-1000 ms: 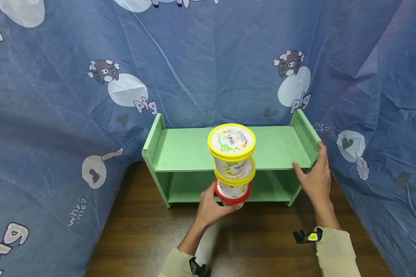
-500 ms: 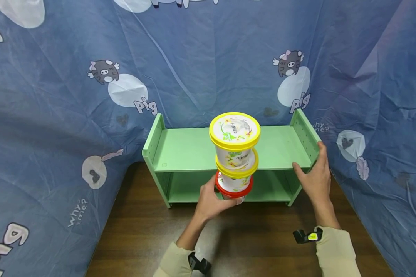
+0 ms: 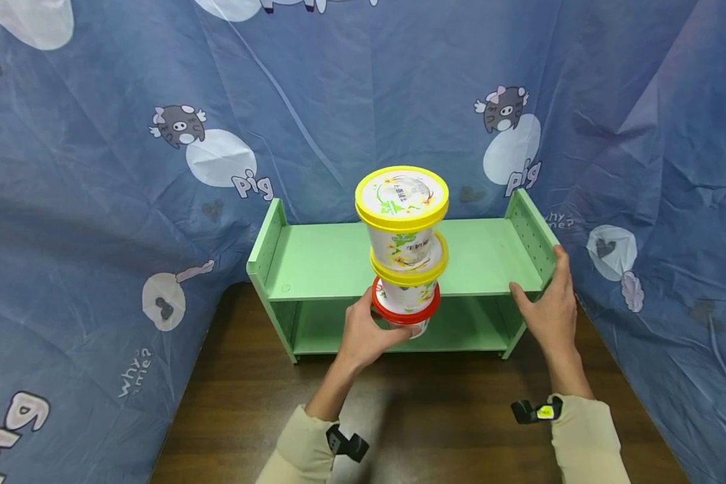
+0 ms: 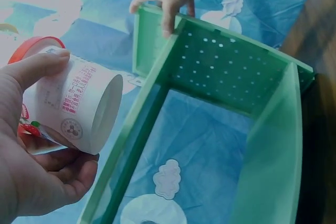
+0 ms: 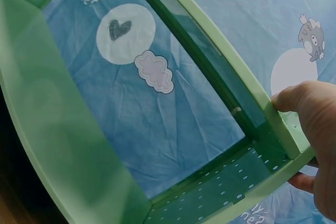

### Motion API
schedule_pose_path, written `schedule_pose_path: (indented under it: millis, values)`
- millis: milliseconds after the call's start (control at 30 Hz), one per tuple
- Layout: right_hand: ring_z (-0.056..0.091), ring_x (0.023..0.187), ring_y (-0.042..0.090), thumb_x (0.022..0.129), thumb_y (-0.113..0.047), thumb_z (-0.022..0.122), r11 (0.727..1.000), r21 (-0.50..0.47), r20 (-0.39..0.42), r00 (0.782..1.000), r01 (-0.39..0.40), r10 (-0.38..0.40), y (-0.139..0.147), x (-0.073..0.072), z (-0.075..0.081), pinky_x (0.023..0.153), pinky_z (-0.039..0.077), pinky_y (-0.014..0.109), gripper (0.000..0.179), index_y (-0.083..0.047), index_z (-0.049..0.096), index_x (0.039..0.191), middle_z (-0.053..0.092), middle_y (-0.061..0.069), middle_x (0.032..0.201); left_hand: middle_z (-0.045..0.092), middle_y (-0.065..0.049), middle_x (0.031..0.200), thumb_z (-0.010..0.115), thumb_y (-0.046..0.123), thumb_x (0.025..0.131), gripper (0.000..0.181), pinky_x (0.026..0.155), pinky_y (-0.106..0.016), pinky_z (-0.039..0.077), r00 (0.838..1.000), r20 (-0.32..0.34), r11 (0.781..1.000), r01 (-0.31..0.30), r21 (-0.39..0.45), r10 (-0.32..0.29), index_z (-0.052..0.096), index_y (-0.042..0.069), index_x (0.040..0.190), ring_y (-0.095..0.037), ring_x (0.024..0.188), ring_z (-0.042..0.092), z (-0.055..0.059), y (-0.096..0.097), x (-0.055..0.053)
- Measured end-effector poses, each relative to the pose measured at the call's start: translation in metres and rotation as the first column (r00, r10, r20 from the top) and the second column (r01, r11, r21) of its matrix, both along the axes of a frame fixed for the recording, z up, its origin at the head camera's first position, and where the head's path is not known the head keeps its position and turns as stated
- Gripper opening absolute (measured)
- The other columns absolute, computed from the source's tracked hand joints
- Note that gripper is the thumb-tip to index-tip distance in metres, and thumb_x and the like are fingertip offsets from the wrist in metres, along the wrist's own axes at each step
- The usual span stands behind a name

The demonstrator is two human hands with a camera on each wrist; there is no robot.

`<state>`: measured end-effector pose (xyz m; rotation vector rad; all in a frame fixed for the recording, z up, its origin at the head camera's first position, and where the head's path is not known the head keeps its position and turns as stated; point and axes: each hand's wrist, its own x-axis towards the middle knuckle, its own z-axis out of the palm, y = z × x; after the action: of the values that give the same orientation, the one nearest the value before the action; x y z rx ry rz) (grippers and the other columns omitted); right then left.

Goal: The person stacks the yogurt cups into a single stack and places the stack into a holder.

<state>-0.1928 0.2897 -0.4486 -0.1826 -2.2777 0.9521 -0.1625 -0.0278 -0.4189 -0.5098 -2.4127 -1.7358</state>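
My left hand [image 3: 360, 336] grips the lowest of three stacked paper tubs, a white red-lidded tub [image 3: 426, 310]. On its lid stands a yellow-lidded tub [image 3: 440, 259], and a second yellow-lidded tub [image 3: 402, 195] tops the stack. The stack is raised before a green shelf [image 3: 320, 259], overlapping its upper board in the head view. In the left wrist view, thumb and fingers wrap the red-lidded tub [image 4: 79, 98], its bottom facing the shelf. My right hand [image 3: 550, 312] holds the shelf's right side panel, thumb on the front edge of the upper board, fingers round the outside.
Blue cloth [image 3: 339, 101] printed with pigs hangs behind the shelf and along both sides. Brown wood-look floor [image 3: 448, 417] lies in front. The shelf has a lower board [image 3: 327, 329], raised end panels and rows of small holes in its sides.
The left hand has lifted the tub stack upward and slightly forward, so it covers more of the upper board and reaches the cloth behind in view. The right hand stays on the shelf.
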Motion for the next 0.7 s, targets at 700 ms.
schedule_pose_path:
  millis: [700]
  values:
    - [0.044,0.136,0.05,0.082,-0.016,0.081,1.0,-0.001,-0.002,1.0,-0.005,0.005,0.001,0.0,0.0,0.098,0.039,0.068,0.096,-0.025,0.022,0.158,0.037,0.019,0.159,0.07,0.001,0.121,0.086,0.029,0.074,0.062,0.083,-0.037,0.056,0.998,0.021,0.998,-0.066,-0.004,0.066,0.059,0.019,0.129,-0.018,0.11,0.063,0.025,0.004,-0.034]
